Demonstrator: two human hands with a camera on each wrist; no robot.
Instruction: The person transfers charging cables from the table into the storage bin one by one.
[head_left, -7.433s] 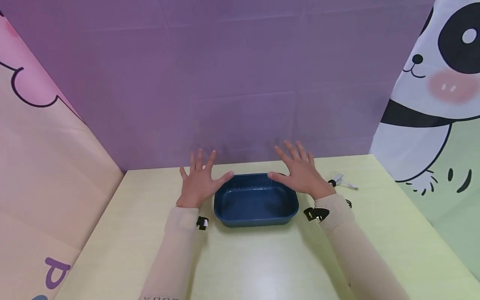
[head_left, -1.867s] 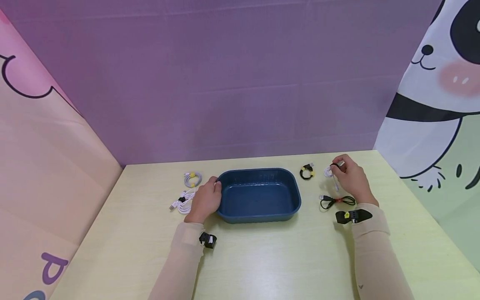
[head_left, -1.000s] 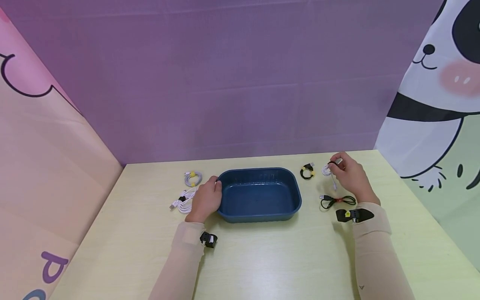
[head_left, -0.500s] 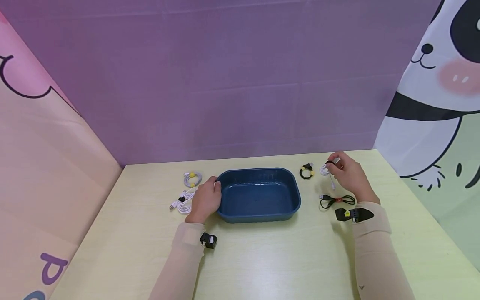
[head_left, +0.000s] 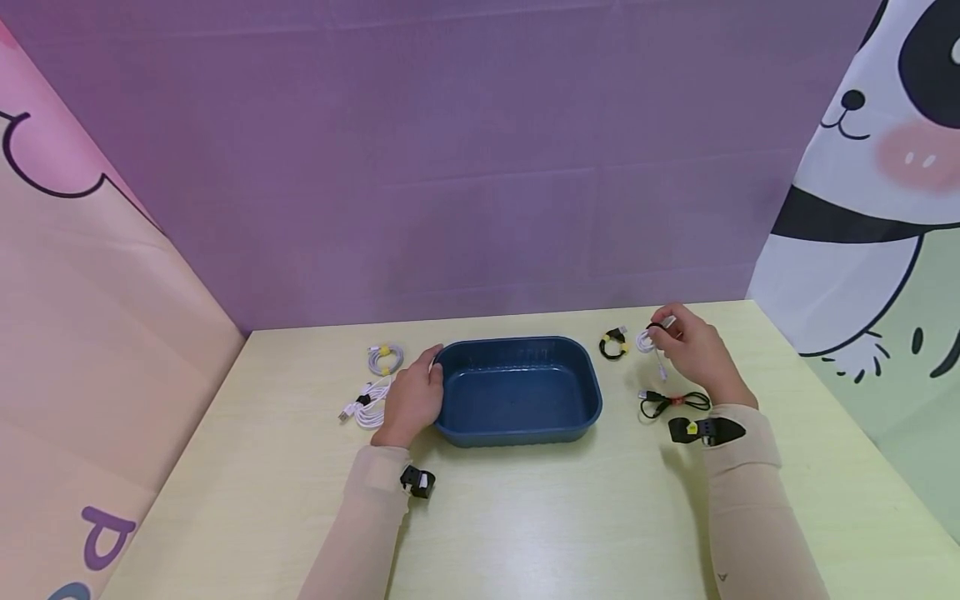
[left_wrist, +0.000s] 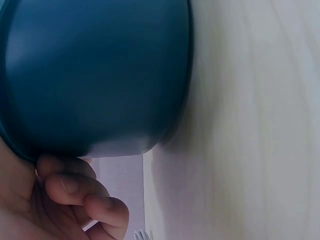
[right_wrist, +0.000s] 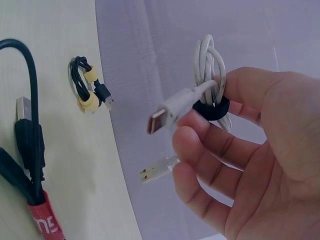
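A blue rectangular plastic tub [head_left: 517,437] stands mid-table. My left hand [head_left: 411,400] grips its left rim; in the left wrist view the fingers [left_wrist: 75,187] are curled by the tub's wall [left_wrist: 100,75]. To the right of the tub, my right hand [head_left: 699,354] pinches a coiled white USB cable [head_left: 645,340] above the table. The right wrist view shows that white cable [right_wrist: 205,65] bound with a black tie, its USB-C plug and USB-A plug hanging free. Thumb and forefinger hold it near the tie.
Right of the tub lie a small black cable with yellow ties [head_left: 614,343] and a black cable with a red tie [head_left: 675,402]. On the left are a grey-white coil with yellow ties [head_left: 386,359] and a white cable [head_left: 367,404], partly behind the left hand. A purple cloth [head_left: 480,208] backs the table.
Earlier both hands were spread over the tub's sides; now the left grips its rim and the right holds the white cable. Over the last second the right hand has drifted slightly left.
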